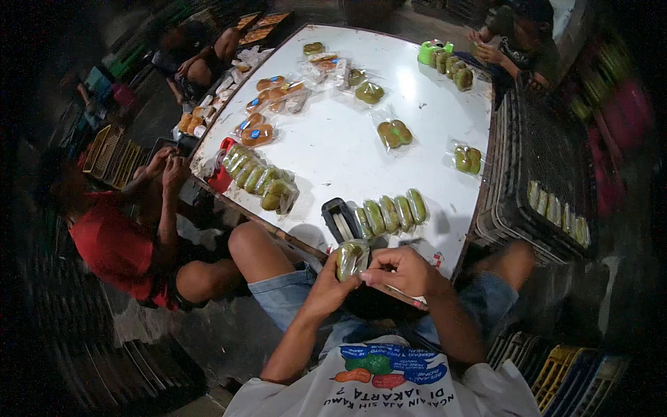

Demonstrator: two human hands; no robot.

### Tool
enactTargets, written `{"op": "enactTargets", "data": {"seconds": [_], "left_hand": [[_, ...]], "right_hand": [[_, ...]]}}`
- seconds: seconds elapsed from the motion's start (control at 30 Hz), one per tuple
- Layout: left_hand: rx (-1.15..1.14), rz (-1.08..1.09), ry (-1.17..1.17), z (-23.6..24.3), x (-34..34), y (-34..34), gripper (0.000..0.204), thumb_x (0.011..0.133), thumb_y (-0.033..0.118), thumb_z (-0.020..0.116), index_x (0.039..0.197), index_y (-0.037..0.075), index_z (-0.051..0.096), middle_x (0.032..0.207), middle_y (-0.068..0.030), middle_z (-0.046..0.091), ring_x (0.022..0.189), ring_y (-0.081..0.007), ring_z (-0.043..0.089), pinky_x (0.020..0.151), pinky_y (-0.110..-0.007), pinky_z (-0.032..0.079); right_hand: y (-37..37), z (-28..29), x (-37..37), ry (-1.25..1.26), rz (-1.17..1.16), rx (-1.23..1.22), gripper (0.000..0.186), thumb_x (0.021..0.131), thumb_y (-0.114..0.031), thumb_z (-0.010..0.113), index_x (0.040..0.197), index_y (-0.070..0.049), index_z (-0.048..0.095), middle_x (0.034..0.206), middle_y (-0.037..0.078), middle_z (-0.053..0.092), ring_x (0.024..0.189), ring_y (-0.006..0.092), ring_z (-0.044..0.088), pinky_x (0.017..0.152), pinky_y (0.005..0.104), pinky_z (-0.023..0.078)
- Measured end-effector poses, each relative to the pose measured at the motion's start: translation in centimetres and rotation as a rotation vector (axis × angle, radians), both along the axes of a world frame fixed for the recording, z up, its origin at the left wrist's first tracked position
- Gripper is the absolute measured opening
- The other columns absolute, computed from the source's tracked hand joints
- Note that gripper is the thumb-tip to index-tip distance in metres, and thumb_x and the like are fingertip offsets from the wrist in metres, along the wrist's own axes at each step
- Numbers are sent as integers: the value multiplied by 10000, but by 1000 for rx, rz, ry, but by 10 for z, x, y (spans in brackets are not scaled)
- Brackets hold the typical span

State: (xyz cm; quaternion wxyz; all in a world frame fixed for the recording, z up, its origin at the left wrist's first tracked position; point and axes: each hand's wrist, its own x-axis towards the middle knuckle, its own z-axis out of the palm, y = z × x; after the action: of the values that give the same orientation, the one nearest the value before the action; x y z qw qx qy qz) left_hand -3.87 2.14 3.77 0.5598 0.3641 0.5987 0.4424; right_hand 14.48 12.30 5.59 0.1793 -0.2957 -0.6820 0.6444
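Note:
My left hand [326, 292] is closed around a green bread bun in a clear plastic bag [351, 258], held just over the near edge of the white table. My right hand [401, 271] pinches the bag's loose end, its thumb and fingers pressed together. Beyond my hands stands a black tape dispenser [335, 212] with a pale roll. To its right, several bagged green buns [389, 214] stand on edge in a row.
A red dispenser [221, 167] and more bagged green buns [253, 174] lie at the left edge. Bagged brown buns [257, 133] are farther back. Stacked dark crates [511, 160] border the table's right side. A person in red [114, 236] sits left; another [521, 48] works far right.

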Motion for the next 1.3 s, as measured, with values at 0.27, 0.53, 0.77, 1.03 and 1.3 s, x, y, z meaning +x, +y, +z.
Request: {"op": "enactTargets", "data": {"seconds": [0.27,0.53,0.77,1.03,1.3], "left_hand": [[-173,-87,-362,-7,0,4,567,963,237,645,1443,16,442,1277,-103,596,1149,-181,595,988,-320,478],[-119,38,-710,13,-5,43,619,1040,483,482,1465,38,409,1372,-125,568,1243,-239,561,993,-372,483],[173,-216,225,56,22,149,653,981,513,571,1349,-27,545,1335,-169,601,1223,-274,582,987,-372,482],[-219,-60,429,-155,-23,383,600,853,479,764,974,-100,662,920,-191,701,798,-253,692,650,-371,578],[355,148,743,-119,27,404,203,866,163,687,973,-9,694,892,-157,692,793,-279,681,734,-405,540]], "right_hand": [[35,-31,22,-576,-3,222,772,621,-652,873,987,-6,663,918,114,662,832,218,629,725,365,494],[37,-65,20,-10,-433,307,516,879,-276,788,1260,12,593,1133,136,657,1062,196,612,933,348,494],[110,-122,62,-292,-1059,745,611,886,-342,733,1334,9,509,1274,265,573,1198,437,555,1023,500,441],[94,-144,32,-527,-814,622,649,870,-430,744,1269,3,471,1189,232,524,1090,427,554,917,517,468],[107,-116,54,-389,-929,382,626,879,-421,749,1259,5,493,1195,211,558,1098,373,568,957,479,453]]}}
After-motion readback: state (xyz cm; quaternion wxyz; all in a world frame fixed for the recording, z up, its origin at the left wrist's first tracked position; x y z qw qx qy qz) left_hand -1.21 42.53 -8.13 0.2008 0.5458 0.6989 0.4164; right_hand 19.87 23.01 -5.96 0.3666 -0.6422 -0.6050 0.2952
